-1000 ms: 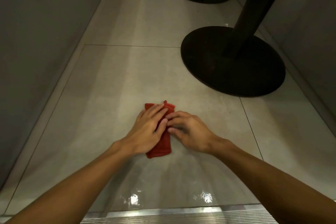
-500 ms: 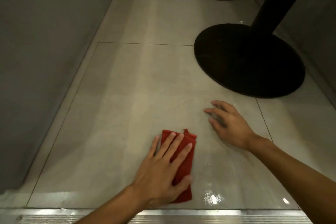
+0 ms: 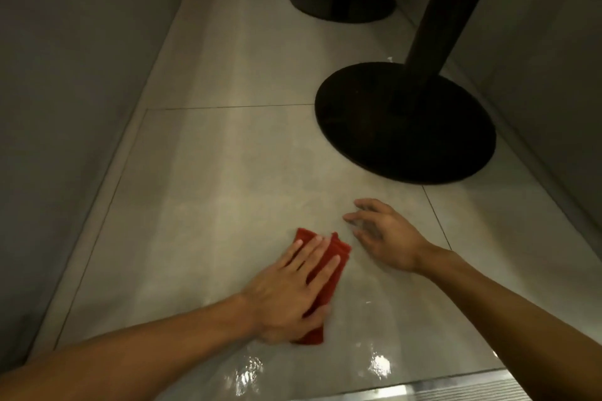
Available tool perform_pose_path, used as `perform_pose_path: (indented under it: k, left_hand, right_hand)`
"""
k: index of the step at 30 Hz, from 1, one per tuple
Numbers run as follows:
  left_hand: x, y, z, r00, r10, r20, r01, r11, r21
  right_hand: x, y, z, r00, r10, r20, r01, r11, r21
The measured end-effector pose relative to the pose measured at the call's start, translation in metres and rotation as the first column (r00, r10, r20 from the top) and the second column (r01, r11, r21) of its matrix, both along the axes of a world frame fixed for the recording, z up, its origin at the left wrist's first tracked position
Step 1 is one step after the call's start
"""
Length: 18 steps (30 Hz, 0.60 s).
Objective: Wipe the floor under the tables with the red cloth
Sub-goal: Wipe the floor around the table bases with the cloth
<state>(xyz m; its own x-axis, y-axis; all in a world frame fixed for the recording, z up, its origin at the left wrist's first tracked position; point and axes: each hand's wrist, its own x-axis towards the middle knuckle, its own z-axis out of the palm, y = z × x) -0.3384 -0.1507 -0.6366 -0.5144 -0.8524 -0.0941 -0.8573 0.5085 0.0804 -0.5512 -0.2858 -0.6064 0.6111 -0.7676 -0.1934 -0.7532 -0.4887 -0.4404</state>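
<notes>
Left hand (image 3: pixel 286 296) lay flat, fingers spread, pressing the red cloth (image 3: pixel 325 273) onto the floor (image 3: pixel 228 189); right hand (image 3: pixel 384 238) sat just beside it, splayed and holding nothing, fingertips on the tile. Floor was pale tile, wet glare near the bottom edge. Nearer table base (image 3: pixel 404 127) stood beyond the right hand, farther table base (image 3: pixel 342 0) behind. Cloth was folded, a long strip.

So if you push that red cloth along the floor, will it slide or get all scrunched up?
Probably slide. The red cloth is folded flat, with the left hand spread on top, pressing it down. The floor looks shiny and wet near it, so likely slippery. It's soft, though: one far corner already sticks up, so loose edges may bunch, and lifted, it would likely flop.
</notes>
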Motion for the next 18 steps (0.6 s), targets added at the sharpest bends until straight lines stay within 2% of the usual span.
perform_pose_path:
  k: [2,4,10,15,18]
  left_hand:
    - [0.008,-0.006,0.002,0.994,-0.105,0.012,0.105,0.994,-0.006]
    - [0.023,-0.019,0.006,0.994,-0.095,0.058,0.095,0.995,-0.001]
    - [0.046,-0.064,0.027,0.964,0.161,0.211,-0.196,0.968,0.159]
    - [0.023,-0.093,0.015,0.879,0.467,0.095,-0.476,0.859,0.189]
    - [0.001,-0.112,0.008,0.76,0.647,-0.062,-0.624,0.752,0.212]
  right_hand:
    - [-0.011,-0.003,0.009,1.0,-0.003,-0.001,0.003,1.0,0.009]
    - [-0.025,-0.008,0.017,1.0,-0.007,0.016,0.007,1.0,0.002]
    - [-0.061,-0.034,0.021,0.995,-0.027,0.098,0.029,0.999,-0.016]
    - [-0.074,-0.069,0.02,0.997,-0.051,0.066,0.054,0.997,-0.054]
    - [-0.076,-0.094,0.017,0.993,-0.115,-0.007,0.114,0.99,-0.078]
